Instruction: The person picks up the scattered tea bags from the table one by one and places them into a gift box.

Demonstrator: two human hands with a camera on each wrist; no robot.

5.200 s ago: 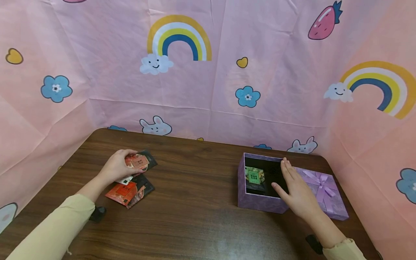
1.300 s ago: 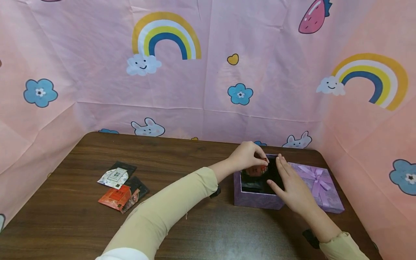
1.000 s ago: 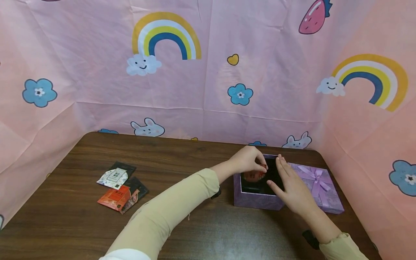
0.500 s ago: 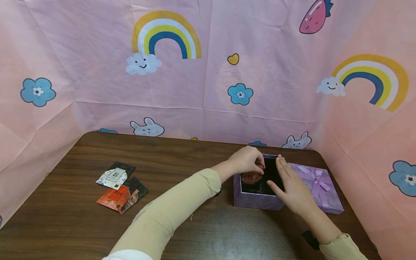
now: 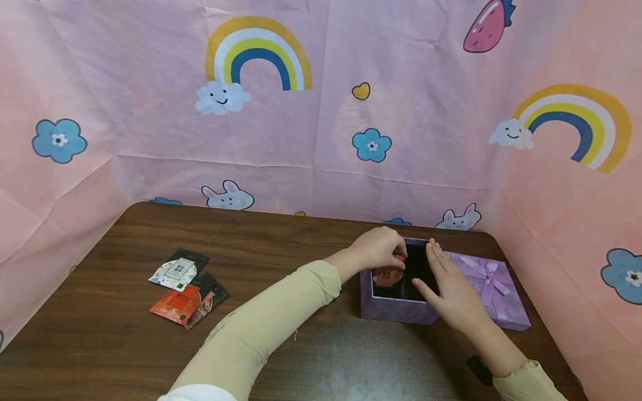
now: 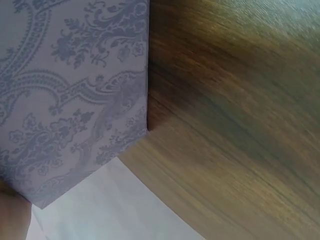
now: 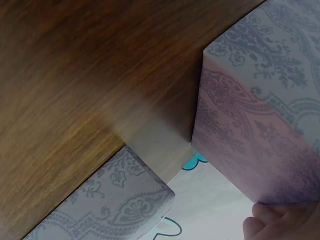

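A purple patterned box (image 5: 396,310), dark inside, stands uncovered on the right of the table. Reaching into its left part, my left hand (image 5: 378,248) pinches a red and black sachet (image 5: 387,277) by its upper edge, below rim level. My right hand (image 5: 458,295) lies with straight fingers along the box's right rim, thumb spread over the opening. In the left wrist view, the box's side (image 6: 75,100) fills the upper left. The right wrist view shows the box's outer wall (image 7: 260,110) with fingers (image 7: 275,220) at its edge. What lies under the held sachet is hidden.
Against the box's right side lies its purple lid (image 5: 519,314) with a ribbon bow. On the table's left are a white sachet (image 5: 175,273), an orange-red sachet (image 5: 176,304) and a darker one (image 5: 200,312) partly beneath it. A printed cloth (image 5: 321,122) surrounds the table behind.
My left hand has carried the red sachet from the pile on the left into the box and lowered it a little, covering the green sachet seen there earlier. My right hand stays at the rim.
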